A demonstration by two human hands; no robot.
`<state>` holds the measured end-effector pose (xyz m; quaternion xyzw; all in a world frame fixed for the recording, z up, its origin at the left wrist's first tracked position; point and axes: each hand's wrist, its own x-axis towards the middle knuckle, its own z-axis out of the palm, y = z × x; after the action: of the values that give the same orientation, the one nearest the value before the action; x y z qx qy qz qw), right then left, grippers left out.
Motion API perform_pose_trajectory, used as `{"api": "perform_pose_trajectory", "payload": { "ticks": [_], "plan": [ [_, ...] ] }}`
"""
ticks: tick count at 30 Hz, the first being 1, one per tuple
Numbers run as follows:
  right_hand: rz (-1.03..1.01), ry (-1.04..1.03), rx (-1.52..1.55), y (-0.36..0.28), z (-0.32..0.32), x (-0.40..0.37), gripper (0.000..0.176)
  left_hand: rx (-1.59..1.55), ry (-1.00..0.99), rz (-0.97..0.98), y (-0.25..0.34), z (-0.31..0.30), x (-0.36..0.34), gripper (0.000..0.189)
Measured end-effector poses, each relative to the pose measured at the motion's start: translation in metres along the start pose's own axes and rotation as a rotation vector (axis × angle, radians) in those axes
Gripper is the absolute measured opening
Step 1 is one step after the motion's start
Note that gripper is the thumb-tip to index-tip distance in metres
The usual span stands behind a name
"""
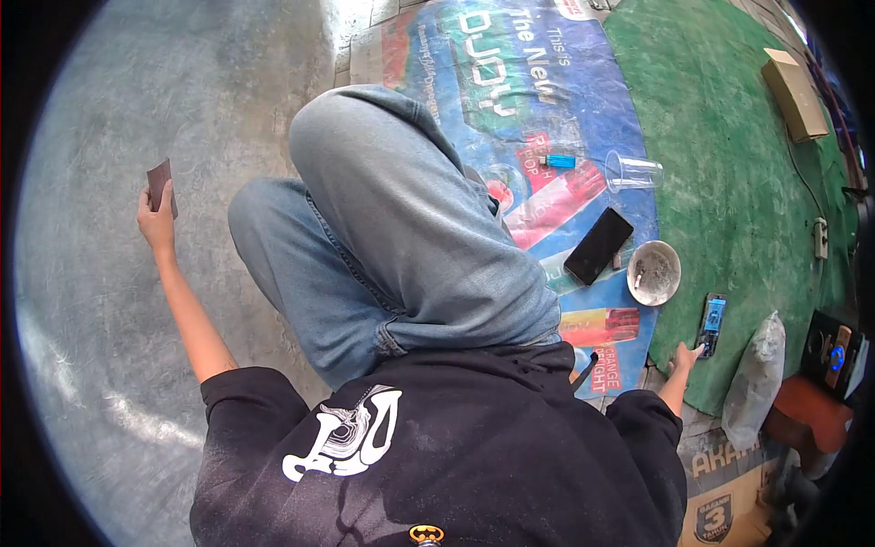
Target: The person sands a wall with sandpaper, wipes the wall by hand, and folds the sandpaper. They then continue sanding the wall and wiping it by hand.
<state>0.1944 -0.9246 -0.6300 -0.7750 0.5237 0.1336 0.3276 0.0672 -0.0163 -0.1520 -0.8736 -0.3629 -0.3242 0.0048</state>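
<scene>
At the far left, my left hand [157, 221] holds a small dark brown sheet [160, 182] upright over the grey surface [100, 301]. My right hand [684, 358], at the lower right, reaches with a finger to the lower end of a phone with a lit screen [715, 319], which lies on the green mat [706, 182]. To the left of that phone are a bowl [654, 273] with a white stub and ash in it, and a black phone [599, 245] lying flat.
A clear plastic cup [633, 171] lies near a blue lighter [560, 161] on the printed banner [583, 82]. Further right are a cardboard box [795, 96], a socket [820, 239], a plastic bag [756, 378] and a device with a blue light [837, 357]. My bent legs fill the middle.
</scene>
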Motion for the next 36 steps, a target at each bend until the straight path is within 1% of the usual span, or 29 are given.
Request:
{"api": "perform_pose_trajectory", "payload": {
  "ticks": [1,3,4,6,10,13,16,19,22,28,30,31,33,34,36],
  "plan": [
    [0.005,0.0,0.0,-0.003,-0.001,-0.005,0.083,0.012,-0.012,-0.005,0.001,0.002,0.002,0.043],
    [-0.055,-0.012,-0.102,-0.006,-0.003,-0.013,0.081,0.024,-0.025,-0.01,0.002,0.006,0.004,0.043],
    [-0.052,-0.011,-0.102,-0.007,-0.004,-0.017,0.081,0.034,-0.022,0.007,0.004,0.009,0.003,0.041],
    [-0.056,0.016,-0.003,-0.01,-0.005,-0.024,0.08,0.044,-0.019,0.021,0.009,0.013,0.002,0.04],
    [-0.116,0.045,-0.038,0.002,-0.002,-0.011,0.079,0.069,-0.039,0.021,0.013,0.014,0.001,0.038],
    [-0.095,0.034,-0.001,0.003,-0.002,-0.007,0.08,0.076,-0.057,0.023,0.005,0.012,0.001,0.038],
    [-0.104,-0.02,-0.091,-0.004,-0.004,-0.009,0.081,0.081,-0.054,0.027,-0.005,0.01,-0.001,0.038],
    [-0.07,-0.029,-0.028,-0.004,-0.004,-0.012,0.083,0.066,-0.045,0.03,-0.012,0.007,-0.006,0.038],
    [-0.06,0.024,0.025,0.005,-0.002,-0.002,0.083,0.065,-0.04,0.017,-0.014,0.005,-0.008,0.038],
    [-0.086,0.019,-0.009,0.002,-0.003,-0.003,0.084,0.104,-0.046,-0.003,-0.009,0.005,-0.007,0.039],
    [-0.067,0.026,-0.104,-0.004,-0.005,-0.012,0.084,0.105,-0.05,-0.007,-0.005,0.005,-0.007,0.039],
    [-0.065,0.022,-0.105,0.007,0.001,0.0,0.084,0.108,-0.051,-0.01,-0.004,0.005,-0.007,0.039],
    [-0.301,0.254,-0.325,0.024,0.013,0.023,0.078,0.109,-0.052,-0.012,0.003,0.005,-0.006,0.039],
    [-0.303,0.255,-0.324,0.014,0.014,0.009,0.078,0.137,-0.07,-0.051,0.01,0.004,-0.007,0.037],
    [-0.374,0.379,-0.433,-0.033,0.016,-0.067,0.063,0.162,-0.087,-0.096,0.012,0.005,-0.007,0.036]
  ]
}}
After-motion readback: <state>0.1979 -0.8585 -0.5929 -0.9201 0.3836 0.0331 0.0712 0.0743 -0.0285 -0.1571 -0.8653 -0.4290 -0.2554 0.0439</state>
